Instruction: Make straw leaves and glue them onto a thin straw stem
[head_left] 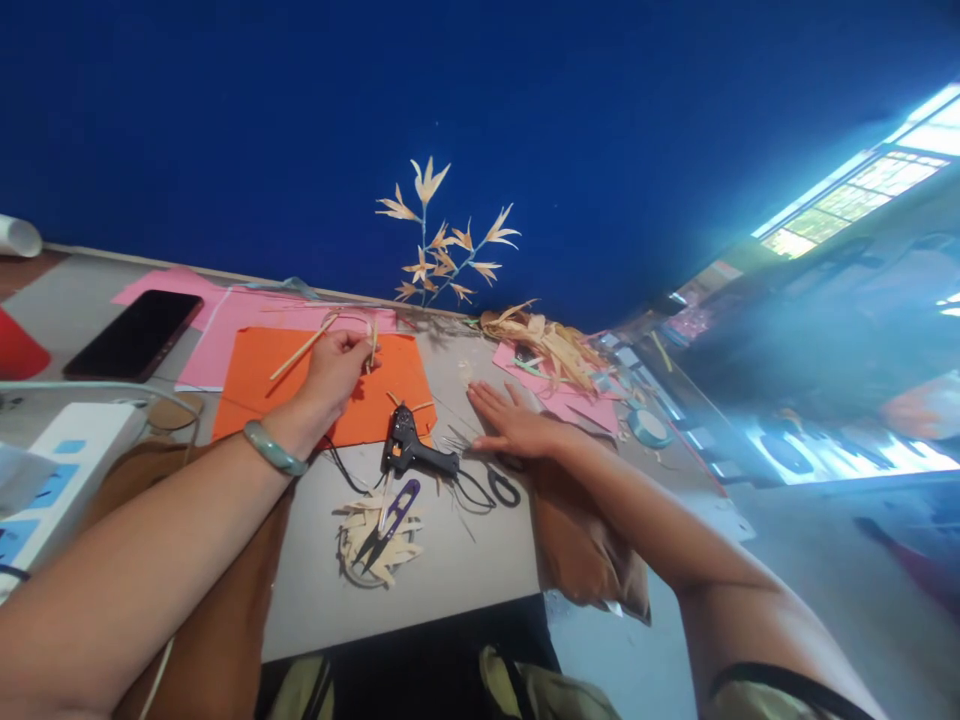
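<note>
I count two bare hands at the table (480, 555). The left hand (341, 365) is closed in a pinch, thumb against fingers, on one short, thin pale strip (374, 343), which sits above one orange sheet (255, 385). A second, longer strip (302, 348) slants out on the other side of that hand; I cannot tell whether the fingers have hold of it too. One green bracelet (274, 449) circles the left wrist. The right hand (517, 422) is opened wide, palm down and fingers spread, just beside one pair of scissors (503, 488); I cannot see whether anything is under its palm.

Between the hands I have one black glue gun (405, 447), and nearer the table's front edge one pair of purple snips (395, 514) lying across a heap of pale husk pieces (371, 535). At the back I count one branch (424, 240) with about ten pale blossoms, and one bundle of dried husks (551, 345) on pink paper. To the left lie one dark phone (135, 335) and one white power strip (82, 450); its blue patches are too small for me to read.
</note>
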